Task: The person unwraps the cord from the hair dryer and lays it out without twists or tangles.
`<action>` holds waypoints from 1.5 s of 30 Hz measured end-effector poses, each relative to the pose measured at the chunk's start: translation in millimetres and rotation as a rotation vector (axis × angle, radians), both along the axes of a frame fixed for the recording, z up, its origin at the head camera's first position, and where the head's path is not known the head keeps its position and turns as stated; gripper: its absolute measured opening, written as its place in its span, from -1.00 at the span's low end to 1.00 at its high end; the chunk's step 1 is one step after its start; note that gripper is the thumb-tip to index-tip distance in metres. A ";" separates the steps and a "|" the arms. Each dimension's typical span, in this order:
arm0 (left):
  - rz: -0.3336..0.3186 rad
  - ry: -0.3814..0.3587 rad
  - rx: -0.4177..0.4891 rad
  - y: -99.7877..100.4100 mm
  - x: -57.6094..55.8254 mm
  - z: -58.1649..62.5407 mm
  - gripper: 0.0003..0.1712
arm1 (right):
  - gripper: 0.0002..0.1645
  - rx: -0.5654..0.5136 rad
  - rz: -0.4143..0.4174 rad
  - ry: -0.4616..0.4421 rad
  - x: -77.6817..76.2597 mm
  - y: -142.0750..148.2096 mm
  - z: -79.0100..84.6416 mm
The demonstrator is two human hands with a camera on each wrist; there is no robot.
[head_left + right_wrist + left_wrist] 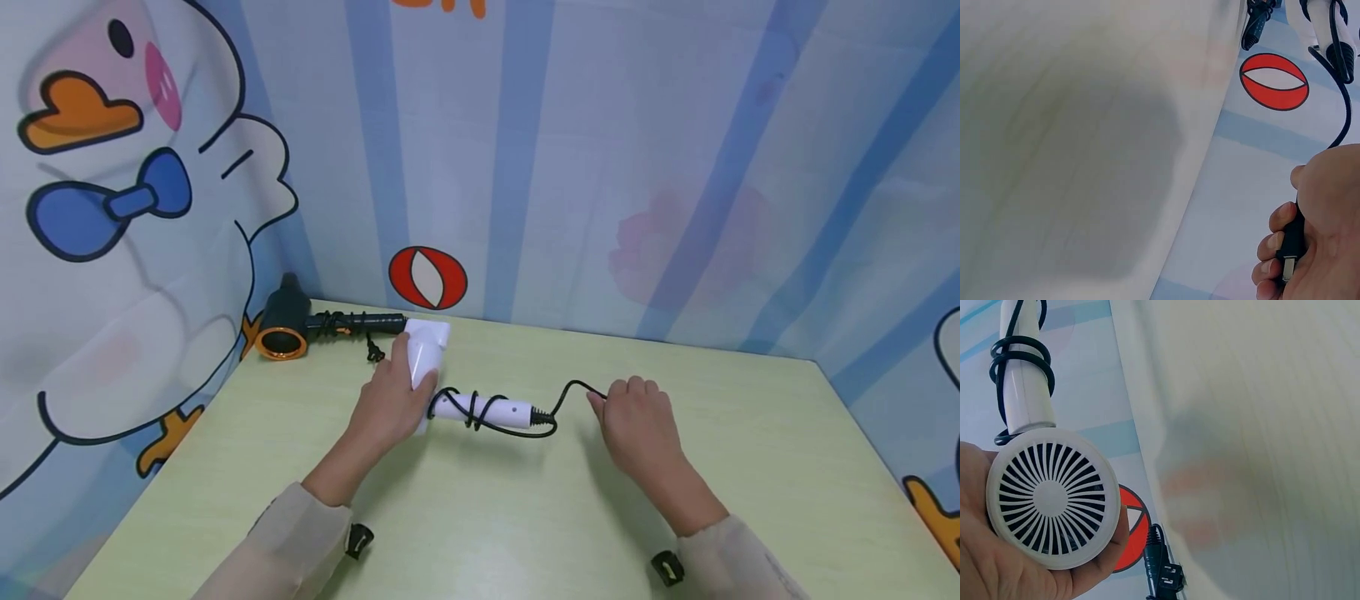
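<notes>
In the head view, the white hair dryer (425, 354) is held over the table's (487, 500) middle, the left hand's (386, 400) fingers curled round its barrel; a black hair dryer (292, 310) lies at the table's far left corner. In the left wrist view, the palm cups the barrel beside the vent grille (1050, 499), a sensible hold, as the shell looks light, stiff and slick. In the right wrist view, the right hand (1329, 212), over the table's right part, grips the plug (1293, 240), probably a safer pull than the bendy cord (1348, 112).
</notes>
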State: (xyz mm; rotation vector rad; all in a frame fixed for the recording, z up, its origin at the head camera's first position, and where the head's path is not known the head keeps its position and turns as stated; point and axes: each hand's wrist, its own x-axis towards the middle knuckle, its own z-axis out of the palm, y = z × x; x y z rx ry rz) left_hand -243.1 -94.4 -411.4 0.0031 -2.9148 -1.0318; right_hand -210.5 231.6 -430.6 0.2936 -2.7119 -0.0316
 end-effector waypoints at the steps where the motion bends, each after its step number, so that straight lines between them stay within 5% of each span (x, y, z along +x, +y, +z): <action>1: -0.001 0.000 -0.002 0.0 -0.2 -0.5 -0.11 | -0.42 0.000 -0.001 0.002 -0.8 0.1 0.8; 21: -0.011 0.007 -0.078 2.4 -0.5 -9.9 -0.11 | -0.40 0.025 -0.022 0.006 -14.3 -6.6 20.5; 45: -0.010 0.001 -0.061 0.1 -0.9 -13.5 -0.12 | -0.45 -0.031 0.043 0.101 11.1 -7.5 55.7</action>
